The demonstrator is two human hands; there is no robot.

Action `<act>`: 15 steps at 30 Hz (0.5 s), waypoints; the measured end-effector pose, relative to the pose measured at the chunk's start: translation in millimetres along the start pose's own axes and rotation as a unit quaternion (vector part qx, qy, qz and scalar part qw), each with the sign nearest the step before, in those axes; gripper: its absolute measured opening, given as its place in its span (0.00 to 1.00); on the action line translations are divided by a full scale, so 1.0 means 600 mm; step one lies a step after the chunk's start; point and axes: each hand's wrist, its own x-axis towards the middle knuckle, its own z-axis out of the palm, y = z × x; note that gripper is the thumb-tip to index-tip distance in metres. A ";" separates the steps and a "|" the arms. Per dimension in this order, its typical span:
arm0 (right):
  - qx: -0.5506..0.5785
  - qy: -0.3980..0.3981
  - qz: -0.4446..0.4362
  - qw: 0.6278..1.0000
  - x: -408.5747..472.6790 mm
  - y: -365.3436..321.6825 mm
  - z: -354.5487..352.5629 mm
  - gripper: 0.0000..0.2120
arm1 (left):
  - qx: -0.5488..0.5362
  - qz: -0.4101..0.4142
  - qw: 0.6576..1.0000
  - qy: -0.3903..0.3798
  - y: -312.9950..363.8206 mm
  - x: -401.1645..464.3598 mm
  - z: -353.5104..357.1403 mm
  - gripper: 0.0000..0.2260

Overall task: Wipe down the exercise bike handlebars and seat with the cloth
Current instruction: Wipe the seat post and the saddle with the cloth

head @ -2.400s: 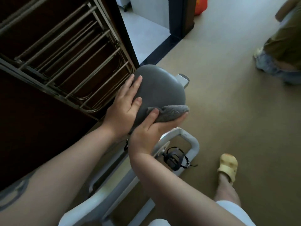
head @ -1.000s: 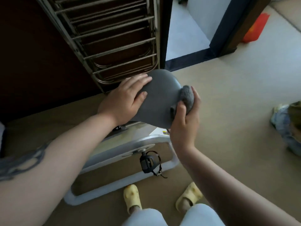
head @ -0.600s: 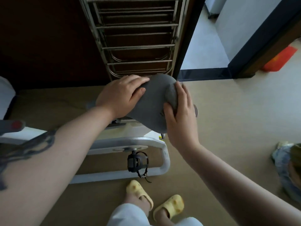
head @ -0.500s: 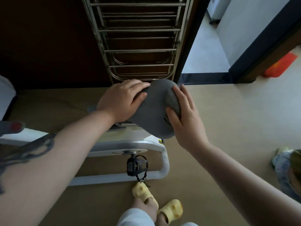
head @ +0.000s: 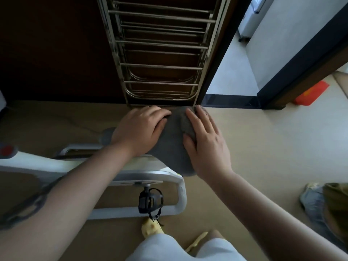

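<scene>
Over the seat (head: 169, 147) my right hand (head: 205, 142) pressed the cloth (head: 185, 125) flat, fingers straight; my left hand (head: 139, 129), fingers lightly curved, steadied it. Overlapping strokes seemed best.

no readable text, labels or numbers

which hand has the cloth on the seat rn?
The right hand: it presses the grey cloth flat against the seat with straight fingers. The left hand rests bare on the seat's other side.
</scene>
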 end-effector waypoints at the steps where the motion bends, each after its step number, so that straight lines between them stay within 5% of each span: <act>1: -0.022 0.002 -0.030 0.999 -0.009 0.002 0.002 0.25 | 0.003 -0.008 1.000 0.008 0.002 -0.002 0.000 0.16; 4: -0.053 -0.075 -0.127 0.988 0.020 0.034 -0.026 0.26 | 0.010 -0.020 0.999 0.029 0.005 -0.001 0.000 0.15; 6: -0.023 -0.120 -0.116 0.986 0.067 0.049 -0.033 0.25 | 0.014 -0.033 0.999 0.032 0.008 0.001 0.002 0.13; 10: 0.055 -0.089 -0.068 0.992 0.109 0.041 -0.016 0.22 | 0.015 -0.094 0.993 0.069 0.011 0.002 0.002 0.11; 15: 0.122 -0.173 -0.170 0.962 0.083 0.095 -0.036 0.26 | 0.045 -0.167 0.979 0.109 0.019 0.004 0.007 0.10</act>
